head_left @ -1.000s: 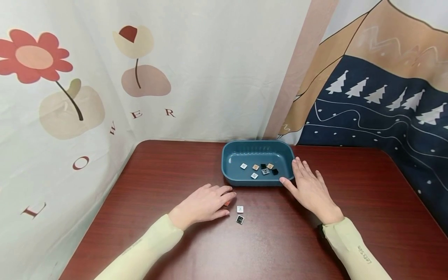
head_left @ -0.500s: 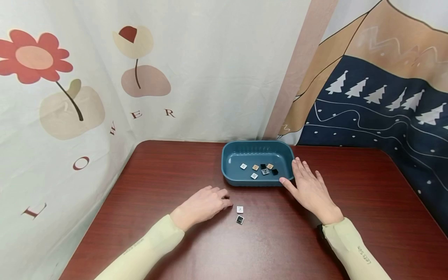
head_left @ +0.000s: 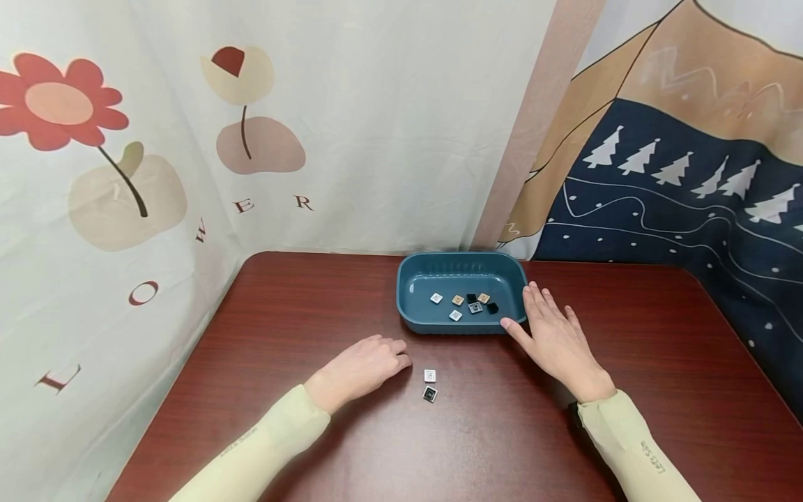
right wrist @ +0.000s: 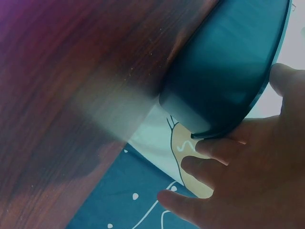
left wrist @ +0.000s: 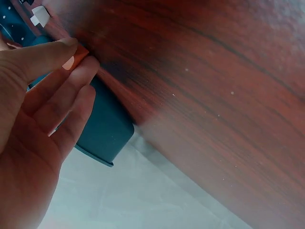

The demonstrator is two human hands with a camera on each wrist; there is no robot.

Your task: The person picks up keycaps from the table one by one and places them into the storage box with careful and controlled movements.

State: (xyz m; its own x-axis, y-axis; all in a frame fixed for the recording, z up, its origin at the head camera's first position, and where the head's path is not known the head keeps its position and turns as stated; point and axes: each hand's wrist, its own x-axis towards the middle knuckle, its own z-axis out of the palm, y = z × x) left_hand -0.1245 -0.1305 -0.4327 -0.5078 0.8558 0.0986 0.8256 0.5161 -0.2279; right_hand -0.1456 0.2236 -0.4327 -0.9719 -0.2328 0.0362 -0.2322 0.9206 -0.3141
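Observation:
In the head view my left hand (head_left: pixel 360 369) is low over the table, left of the loose pieces. Its thumb and fingers pinch a small orange keycap (left wrist: pixel 80 56), seen in the left wrist view but hidden from the head camera. Just right of those fingertips lie a white keycap (head_left: pixel 429 376) and a black one with a pale rim (head_left: pixel 429 394). My right hand (head_left: pixel 560 341) rests with straight, spread fingers against the right end of a blue-green plastic bin (head_left: pixel 461 328), thumb at its near corner.
Inside the bin lie several keycaps, among them a white keycap (head_left: pixel 436 298), a tan keycap (head_left: pixel 458 300) and a black keycap (head_left: pixel 492 308). The reddish-brown table (head_left: pixel 301 300) ends at a printed curtain (head_left: pixel 376 139) behind the bin.
My left fingers have closed around the orange keycap, which was visible beneath them, and drawn slightly left. The right hand and the bin have stayed in place.

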